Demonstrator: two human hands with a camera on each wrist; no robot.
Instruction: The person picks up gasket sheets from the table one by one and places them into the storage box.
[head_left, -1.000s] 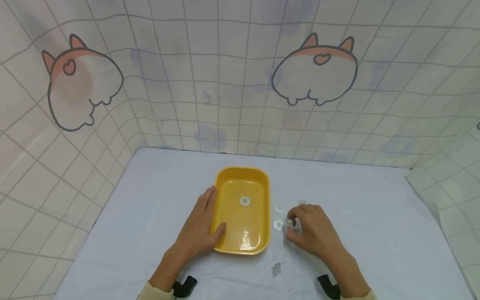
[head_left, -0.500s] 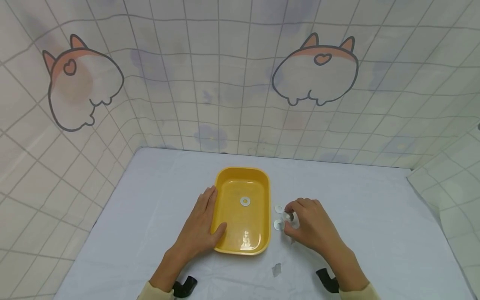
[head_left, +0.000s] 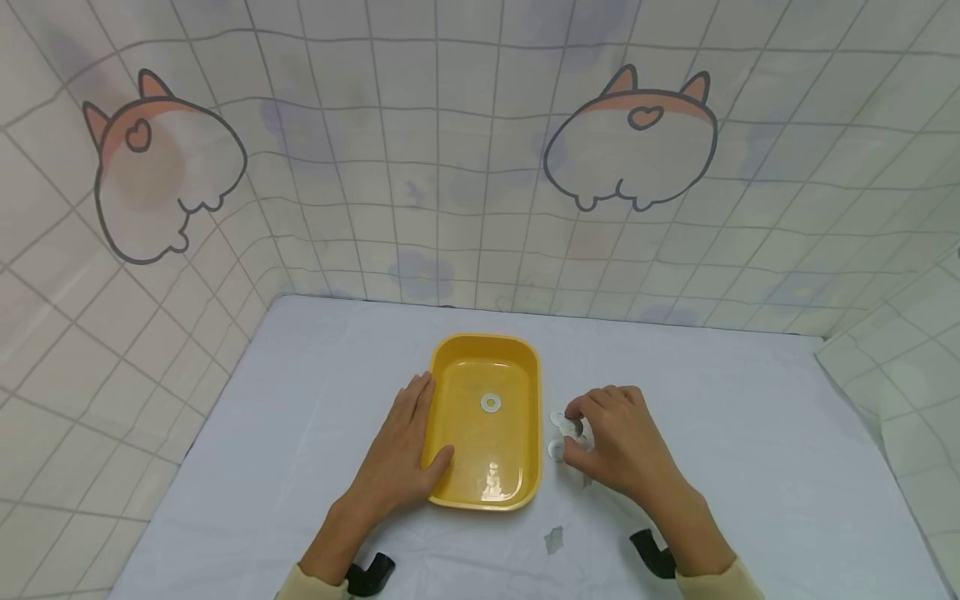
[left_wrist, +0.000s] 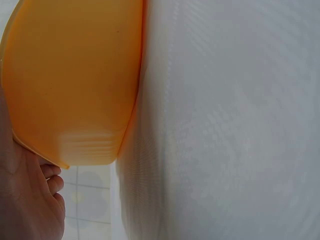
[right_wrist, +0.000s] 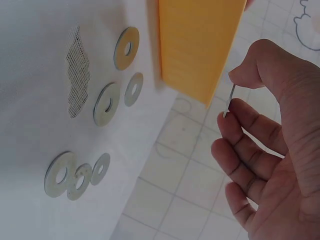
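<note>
My right hand (head_left: 622, 442) pinches a thin metal washer (right_wrist: 229, 100) edge-on between thumb and fingertips, above the table to the right of a yellow tray (head_left: 534, 450). In the right wrist view, several flat washers lie on the cloth, among them a yellowish-looking one (right_wrist: 119, 49) near the tray and a group with a larger washer (right_wrist: 49, 181) farther off. One washer (head_left: 483, 404) lies inside the tray. My left hand (head_left: 393, 462) rests along the tray's left rim, fingers straight on the outside and thumb over the edge.
A white cloth (head_left: 322, 367) covers the table. A grey mesh-like patch (head_left: 553, 540) shows on it in front of the tray. Curtains with a grid and cartoon print (head_left: 465, 183) enclose the back and both sides. Dark curved pieces (head_left: 652, 554) sit at both wrists.
My right hand has lifted the washer from the table and moved slightly left and up, nearer the tray. My left hand and the tray have stayed in place.
</note>
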